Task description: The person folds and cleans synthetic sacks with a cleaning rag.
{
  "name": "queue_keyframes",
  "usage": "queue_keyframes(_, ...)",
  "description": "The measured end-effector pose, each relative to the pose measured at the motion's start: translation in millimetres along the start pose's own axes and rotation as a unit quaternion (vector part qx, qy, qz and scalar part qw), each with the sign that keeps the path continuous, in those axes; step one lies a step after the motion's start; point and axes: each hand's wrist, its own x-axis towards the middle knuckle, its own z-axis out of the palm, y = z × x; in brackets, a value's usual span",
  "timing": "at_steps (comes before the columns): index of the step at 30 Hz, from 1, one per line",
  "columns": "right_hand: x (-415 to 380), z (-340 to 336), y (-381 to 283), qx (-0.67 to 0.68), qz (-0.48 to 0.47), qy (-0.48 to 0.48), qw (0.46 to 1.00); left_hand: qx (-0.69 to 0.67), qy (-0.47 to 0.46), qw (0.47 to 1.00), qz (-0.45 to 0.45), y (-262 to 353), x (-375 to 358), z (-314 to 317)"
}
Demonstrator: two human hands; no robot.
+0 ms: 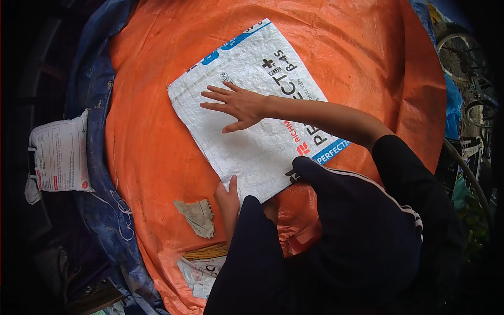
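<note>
A white woven plastic sack (210, 142) with black, red and blue print lies flat at a slant. My right hand (239, 105) rests palm down on it, fingers spread. At the sack's near left edge is my left hand (227, 197), its thumb on top of the edge and its other fingers mostly hidden; it appears to pinch the sack there. My raised knees cover part of the sack's near side.
An orange tarp (152, 131) spreads underneath, bordered by a blue tarp (94, 210) on the left. A torn grey scrap (197, 218) lies near another printed sack (197, 278). White string (123, 207) trails beside a printed white bag (60, 152). A bicycle (475, 84) stands far right.
</note>
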Motion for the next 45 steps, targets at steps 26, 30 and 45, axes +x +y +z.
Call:
queue_keyframes(26,128.0,87.9,36.9,-0.094,0.040,-0.072,0.992,0.141,0.037,0.989,0.029,-26.2,-7.2,2.6)
queue_keyframes(30,127.7,97.7,45.7,-0.072,0.051,-0.075,0.993,0.096,0.045,0.994,0.028,-21.5,-11.2,3.0)
queue_keyframes(45,-168.3,-29.7,108.7,-0.120,0.158,0.099,0.975,-0.149,-0.017,0.989,0.003,-67.3,3.1,-6.5)
